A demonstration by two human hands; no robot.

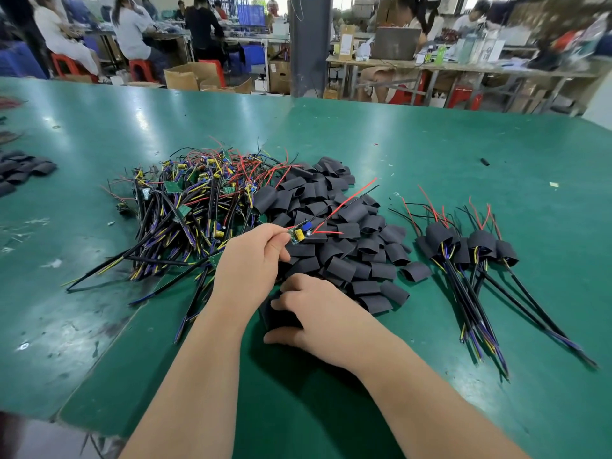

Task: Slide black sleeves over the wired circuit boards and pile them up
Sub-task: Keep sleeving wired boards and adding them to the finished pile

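My left hand (251, 260) pinches a small wired circuit board (299, 232) above the heap of black sleeves (334, 233); its red and black leads stick up to the right. Lower down, my right hand (311, 318) grips one black sleeve (280, 314) at the near edge of the heap, fingers curled round it. A tangled pile of bare wired boards (195, 207) lies to the left. Sleeved boards (470, 246) are piled at the right, cables fanning toward me.
The green table (132, 326) has a seam running diagonally at the left. More black sleeves (23, 170) lie at the far left edge. A small black piece (484, 161) sits far right. People work at benches behind the table.
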